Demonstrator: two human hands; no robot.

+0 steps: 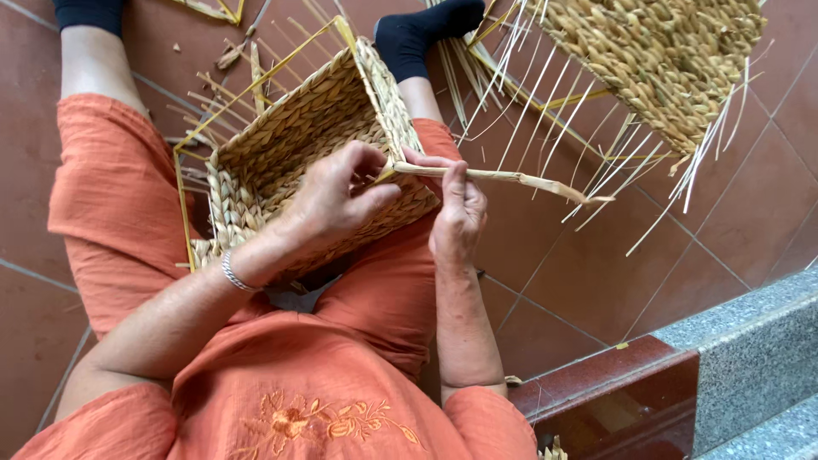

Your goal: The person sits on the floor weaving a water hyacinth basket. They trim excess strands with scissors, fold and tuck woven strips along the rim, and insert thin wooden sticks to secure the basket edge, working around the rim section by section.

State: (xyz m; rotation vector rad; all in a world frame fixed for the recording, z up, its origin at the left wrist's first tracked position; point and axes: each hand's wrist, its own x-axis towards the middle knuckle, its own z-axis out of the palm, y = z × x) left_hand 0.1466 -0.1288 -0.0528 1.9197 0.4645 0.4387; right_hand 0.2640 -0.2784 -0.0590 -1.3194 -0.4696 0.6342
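At frame centre the basket (298, 162) rests on the lap. The left hand (341, 200) curls its fingers over the rim; the right hand (456, 217) pinches a strand (494, 176) stretching right over open floor (596, 281).

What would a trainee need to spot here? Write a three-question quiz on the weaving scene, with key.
1. True or false: the right hand pinches the flat straw strand.
2. Where does the half-woven basket rest? A) on the tiled floor B) on the person's lap C) on the granite step
3. Fill in: the left hand wears a silver ___ at the wrist.

Key: 1 true. 2 B; it lies on the orange trousers. 3 bracelet.
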